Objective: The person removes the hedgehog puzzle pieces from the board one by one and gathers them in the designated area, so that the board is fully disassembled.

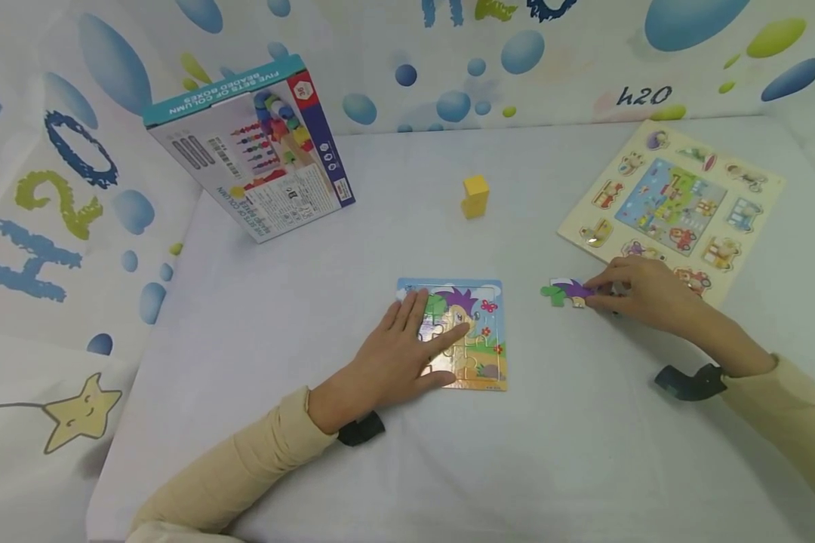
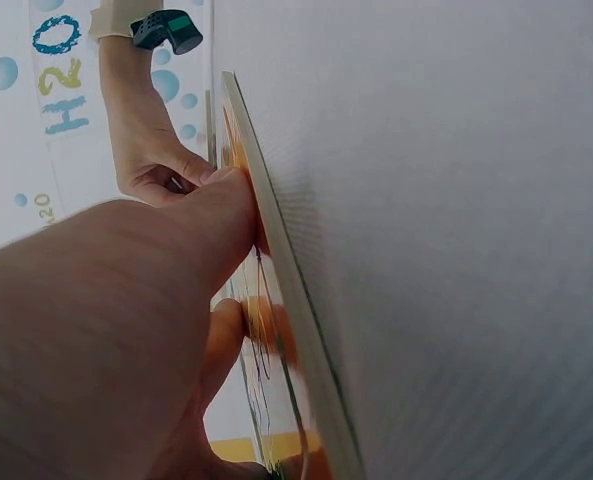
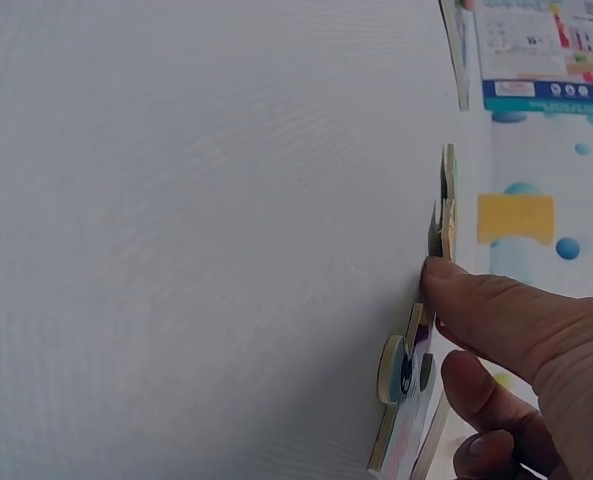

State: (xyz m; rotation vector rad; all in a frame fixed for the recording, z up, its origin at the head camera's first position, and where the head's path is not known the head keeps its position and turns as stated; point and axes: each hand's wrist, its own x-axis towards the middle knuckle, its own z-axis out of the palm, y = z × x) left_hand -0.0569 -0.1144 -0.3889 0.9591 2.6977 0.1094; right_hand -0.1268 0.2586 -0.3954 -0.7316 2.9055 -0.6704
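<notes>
Partly beneath the left hand point(image 1: 395, 354), the puzzle point(image 1: 478, 365)

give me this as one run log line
left hand: resting on puzzle | right hand: touching loose pieces | yellow block: beyond puzzle

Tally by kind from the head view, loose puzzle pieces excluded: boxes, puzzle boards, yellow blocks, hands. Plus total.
Boxes: 1 (cardboard box)
Puzzle boards: 2 (jigsaw board, picture board)
Yellow blocks: 1 (yellow block)
Hands: 2 (left hand, right hand)
Total: 6
</notes>
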